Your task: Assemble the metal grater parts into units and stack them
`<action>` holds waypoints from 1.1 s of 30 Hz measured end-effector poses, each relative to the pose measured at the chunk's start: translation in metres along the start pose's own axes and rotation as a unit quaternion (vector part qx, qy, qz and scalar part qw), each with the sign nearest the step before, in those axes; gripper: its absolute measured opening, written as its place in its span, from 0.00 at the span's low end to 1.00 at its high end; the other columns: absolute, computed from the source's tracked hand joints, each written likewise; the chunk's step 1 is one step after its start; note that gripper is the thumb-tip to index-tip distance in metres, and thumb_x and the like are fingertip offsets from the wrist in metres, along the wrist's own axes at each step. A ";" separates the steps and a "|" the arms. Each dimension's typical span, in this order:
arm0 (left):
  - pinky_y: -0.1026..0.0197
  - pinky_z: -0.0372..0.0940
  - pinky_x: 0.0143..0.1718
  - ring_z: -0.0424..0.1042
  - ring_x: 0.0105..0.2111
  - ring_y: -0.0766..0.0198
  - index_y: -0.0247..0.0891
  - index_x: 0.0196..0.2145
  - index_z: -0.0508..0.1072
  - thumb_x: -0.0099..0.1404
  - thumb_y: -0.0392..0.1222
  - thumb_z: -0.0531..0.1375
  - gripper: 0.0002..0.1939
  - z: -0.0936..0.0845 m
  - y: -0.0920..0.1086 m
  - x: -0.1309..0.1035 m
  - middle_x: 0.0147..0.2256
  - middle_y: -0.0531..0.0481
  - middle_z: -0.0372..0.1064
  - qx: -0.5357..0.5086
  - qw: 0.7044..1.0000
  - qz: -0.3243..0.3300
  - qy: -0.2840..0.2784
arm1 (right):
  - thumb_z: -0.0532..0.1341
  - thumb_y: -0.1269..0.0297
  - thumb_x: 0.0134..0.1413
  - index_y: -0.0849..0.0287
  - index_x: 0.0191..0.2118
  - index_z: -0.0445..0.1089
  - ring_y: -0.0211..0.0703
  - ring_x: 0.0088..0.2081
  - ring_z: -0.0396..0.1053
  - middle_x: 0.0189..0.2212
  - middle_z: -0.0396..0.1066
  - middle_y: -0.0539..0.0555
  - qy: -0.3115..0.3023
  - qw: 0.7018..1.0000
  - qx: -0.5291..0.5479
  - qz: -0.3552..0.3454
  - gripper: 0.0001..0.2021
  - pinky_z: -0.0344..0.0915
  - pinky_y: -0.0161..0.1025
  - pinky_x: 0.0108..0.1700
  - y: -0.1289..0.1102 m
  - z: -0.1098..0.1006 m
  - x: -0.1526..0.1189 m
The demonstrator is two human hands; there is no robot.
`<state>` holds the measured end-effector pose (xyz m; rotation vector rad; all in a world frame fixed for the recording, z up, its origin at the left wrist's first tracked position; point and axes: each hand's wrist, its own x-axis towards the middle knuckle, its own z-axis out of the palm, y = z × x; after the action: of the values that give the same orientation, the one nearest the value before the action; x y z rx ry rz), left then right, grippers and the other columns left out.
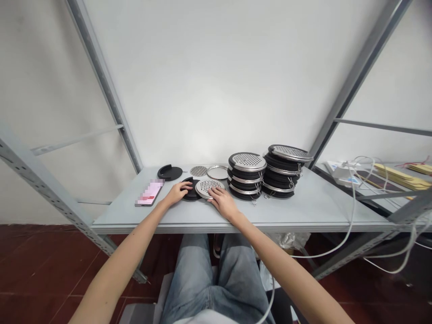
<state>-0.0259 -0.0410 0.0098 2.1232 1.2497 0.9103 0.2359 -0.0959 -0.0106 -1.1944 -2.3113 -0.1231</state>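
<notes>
Resting left hand [175,193] on black base [191,191], right hand [223,202] on perforated disc [208,186]

I see a grey metal shelf [313,207] across the middle of the frame, carried by slanted grey uprights [101,81] at left and right against a white wall [209,72]. Right of centre stand two stacks of black discs with perforated steel tops: the nearer stack [246,176] and the taller stack [284,173], side by side. At centre rear lie a black cap [169,172], a small mesh disc [198,171] and a bare metal ring [218,172], in a row. A flat phone-like item [149,193], blurred, lies left of centre. White cables [353,198] hang at right, near yellow strips [400,176] on an adjoining shelf. Red floor tiles [37,265] fill the lower left.
</notes>
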 end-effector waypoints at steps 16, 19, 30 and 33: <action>0.44 0.49 0.66 0.60 0.63 0.52 0.38 0.45 0.79 0.67 0.53 0.54 0.21 0.018 -0.007 -0.003 0.54 0.43 0.71 0.004 0.996 0.051 0.071 | 0.54 0.59 0.65 0.59 0.62 0.63 0.56 0.66 0.51 0.63 0.59 0.61 -0.041 0.998 -0.004 -0.038 0.22 0.53 0.52 0.65 0.003 0.007 0.023; 0.46 0.52 0.66 0.60 0.62 0.53 0.37 0.44 0.80 0.66 0.52 0.56 0.19 0.022 -0.008 -0.003 0.53 0.43 0.72 0.010 0.994 0.046 0.096 | 0.57 0.54 0.62 0.61 0.63 0.61 0.58 0.68 0.46 0.68 0.47 0.64 -0.003 1.000 0.025 0.018 0.27 0.51 0.54 0.65 0.007 0.007 0.018; 0.45 0.50 0.66 0.54 0.65 0.49 0.37 0.53 0.74 0.58 0.56 0.65 0.29 0.021 -0.005 -0.008 0.60 0.39 0.63 0.108 0.988 0.080 0.077 | 0.50 0.54 0.65 0.66 0.64 0.58 0.52 0.61 0.62 0.60 0.63 0.65 -0.002 0.977 0.134 0.167 0.27 0.59 0.46 0.61 0.016 0.016 0.022; 0.44 0.48 0.66 0.50 0.67 0.45 0.40 0.60 0.66 0.54 0.61 0.67 0.40 0.022 -0.005 -0.008 0.65 0.39 0.54 0.152 0.982 0.046 0.102 | 0.54 0.54 0.62 0.63 0.61 0.63 0.52 0.58 0.65 0.58 0.67 0.63 0.020 0.976 0.141 0.162 0.26 0.60 0.47 0.60 0.020 0.017 0.021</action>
<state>-0.0151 -0.0481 -0.0101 2.3878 1.4834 1.0556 0.2346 -0.0634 -0.0174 -1.3811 -1.9858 0.2874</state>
